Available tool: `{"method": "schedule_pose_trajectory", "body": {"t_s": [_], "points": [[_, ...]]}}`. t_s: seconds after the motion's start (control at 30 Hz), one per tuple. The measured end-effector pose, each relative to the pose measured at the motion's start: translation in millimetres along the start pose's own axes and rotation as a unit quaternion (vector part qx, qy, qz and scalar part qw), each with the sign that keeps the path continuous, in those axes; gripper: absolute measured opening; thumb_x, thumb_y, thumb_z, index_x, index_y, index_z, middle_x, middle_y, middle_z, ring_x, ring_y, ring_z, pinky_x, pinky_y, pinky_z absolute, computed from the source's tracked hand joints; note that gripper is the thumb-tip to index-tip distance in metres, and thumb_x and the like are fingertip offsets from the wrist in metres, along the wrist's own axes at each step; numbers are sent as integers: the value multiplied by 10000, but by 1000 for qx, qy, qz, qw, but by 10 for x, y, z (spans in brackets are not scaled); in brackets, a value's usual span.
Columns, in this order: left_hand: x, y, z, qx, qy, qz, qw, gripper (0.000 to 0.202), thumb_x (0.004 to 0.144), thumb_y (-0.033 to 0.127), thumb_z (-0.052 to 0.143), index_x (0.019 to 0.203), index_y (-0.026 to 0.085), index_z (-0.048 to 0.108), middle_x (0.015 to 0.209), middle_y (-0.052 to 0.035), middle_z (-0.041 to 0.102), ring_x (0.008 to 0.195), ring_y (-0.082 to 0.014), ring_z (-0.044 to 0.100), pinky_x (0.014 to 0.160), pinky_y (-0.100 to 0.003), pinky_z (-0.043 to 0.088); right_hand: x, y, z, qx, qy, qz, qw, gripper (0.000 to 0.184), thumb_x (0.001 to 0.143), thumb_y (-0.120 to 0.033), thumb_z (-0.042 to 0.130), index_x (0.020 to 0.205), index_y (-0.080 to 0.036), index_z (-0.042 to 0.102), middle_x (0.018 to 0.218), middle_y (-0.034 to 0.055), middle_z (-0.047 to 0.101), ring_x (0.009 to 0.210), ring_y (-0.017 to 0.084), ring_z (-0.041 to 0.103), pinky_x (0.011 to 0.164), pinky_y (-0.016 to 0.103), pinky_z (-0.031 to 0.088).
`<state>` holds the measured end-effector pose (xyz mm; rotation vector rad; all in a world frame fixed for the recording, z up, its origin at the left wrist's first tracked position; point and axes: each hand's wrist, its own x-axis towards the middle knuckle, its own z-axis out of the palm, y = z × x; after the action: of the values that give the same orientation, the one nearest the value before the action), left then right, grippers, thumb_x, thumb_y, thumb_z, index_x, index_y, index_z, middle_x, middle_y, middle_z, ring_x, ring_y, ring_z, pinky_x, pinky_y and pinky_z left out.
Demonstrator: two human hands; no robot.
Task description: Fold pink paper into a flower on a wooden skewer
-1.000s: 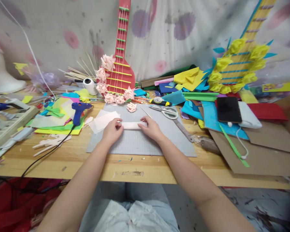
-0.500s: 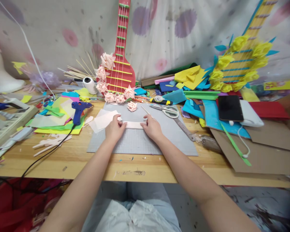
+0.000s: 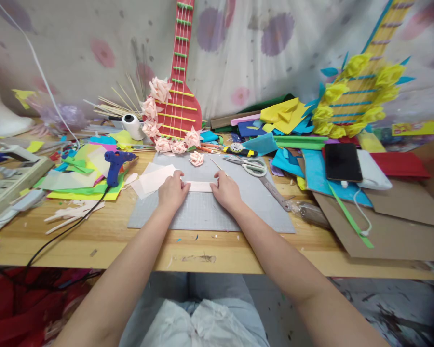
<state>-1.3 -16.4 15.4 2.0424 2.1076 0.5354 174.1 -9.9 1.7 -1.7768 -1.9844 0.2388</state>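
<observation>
A narrow strip of pale pink paper (image 3: 200, 186) lies across the grey cutting mat (image 3: 206, 214). My left hand (image 3: 173, 190) has its fingers closed on the strip's left end. At the other end my right hand (image 3: 226, 190) grips it, and a thin pointed stick (image 3: 217, 164) sticks up from that hand's fingers. Beyond the strip sits a pink paper rose (image 3: 196, 158). Pale paper sheets (image 3: 154, 179) lie beside my left hand, partly on the mat. Scissors (image 3: 253, 166) and a metal ruler (image 3: 276, 194) rest right of my right hand.
A blue glue gun (image 3: 115, 166) stands among coloured paper at left, its black cable running off the front edge. Behind the mat leans a red paper guitar (image 3: 179, 108) with pink roses. At right are a yellow guitar (image 3: 358, 96), a black phone (image 3: 343, 162) and cardboard (image 3: 365, 231).
Both hands keep their hold on the paper strip, with almost no movement. The whole view has shifted slightly.
</observation>
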Motion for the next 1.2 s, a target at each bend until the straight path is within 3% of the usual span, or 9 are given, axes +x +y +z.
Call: {"method": "schedule_pose_trajectory", "body": {"t_s": [0.13,0.23,0.47,0.63,0.73,0.97,1.1,1.2], "points": [[18,-35,30,12,32,100,994,163,783,308,449,877,236,561,854,-67,539,940,-222,450,780,-333,379,-5,-1,19,-6,17,-18,1000,248,764,-213,459,1010,-179,454,900,79,560,812,198,503,698,299,352],[32,-50,58,18,59,154,986,171,787,269,440,822,234,603,939,-80,507,980,-233,400,834,-361,346,-13,-19,31,-25,31,-40,998,226,771,-163,432,985,-196,496,957,86,521,861,200,473,706,299,353],[-37,10,74,34,99,162,981,261,733,442,501,836,225,603,994,-82,481,1023,-249,369,933,-416,236,-46,-90,24,-89,31,-86,992,167,798,-186,421,861,-193,576,938,101,514,917,232,397,746,335,331],[-67,59,73,46,105,149,982,316,699,490,521,833,211,586,980,-91,474,1018,-257,372,956,-430,206,-97,-162,17,-105,43,-80,990,290,779,-413,465,888,-162,561,949,125,514,955,263,382,796,379,305],[-72,64,80,50,105,147,982,333,692,503,521,838,209,578,971,-88,474,1012,-255,379,971,-438,190,-128,-212,4,-123,30,-73,989,346,765,-449,466,922,-151,546,973,133,510,965,271,381,799,390,297],[-70,7,108,30,95,144,985,296,684,454,540,856,214,564,973,-77,491,1021,-251,398,998,-458,159,-155,-218,-29,-137,10,-76,988,210,755,-224,460,946,-165,525,983,101,518,971,238,393,814,352,299],[-83,-54,93,33,87,135,986,198,700,256,504,886,231,567,983,-72,508,1026,-246,408,1010,-471,141,-136,-143,-28,-124,-9,-70,990,232,779,-142,398,975,-184,513,1012,100,513,971,227,403,790,339,314],[-98,-83,69,48,95,137,985,303,659,133,470,934,228,555,981,-69,527,1025,-243,410,1016,-460,146,-119,-95,-25,-106,-19,-71,992,261,792,-110,358,988,-194,509,1023,97,512,966,224,411,784,340,322]]}}
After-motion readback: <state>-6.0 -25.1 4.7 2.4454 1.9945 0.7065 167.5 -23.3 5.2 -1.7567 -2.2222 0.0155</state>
